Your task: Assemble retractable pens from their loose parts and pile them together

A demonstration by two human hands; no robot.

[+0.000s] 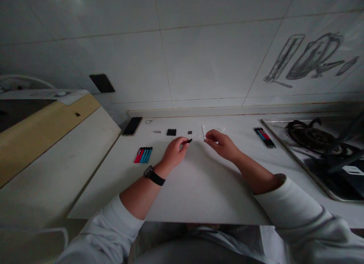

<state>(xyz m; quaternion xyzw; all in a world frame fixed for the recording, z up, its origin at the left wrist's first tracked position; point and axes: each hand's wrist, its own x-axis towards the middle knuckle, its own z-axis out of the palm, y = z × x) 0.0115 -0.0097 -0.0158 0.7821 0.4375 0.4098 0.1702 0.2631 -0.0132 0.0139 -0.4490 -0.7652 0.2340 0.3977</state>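
My left hand (175, 152), with a black watch on its wrist, pinches a small black part (189, 141) above the white counter (199, 188). To its right, my right hand (220, 142) has its fingers closed on a small white piece (206, 140). Behind the hands lie a white stick-like part (203, 130), a tiny black bit (189, 132), a row of black caps (171, 132) and small springs (156, 131). A bundle of red and blue pen barrels (143, 155) lies left of my left hand.
Assembled pens (264, 137) lie at the right, next to a gas stove (318, 150). A dark phone (132, 126) rests at the back left by the tiled wall. A lower white surface and a wooden board (42, 131) stand to the left.
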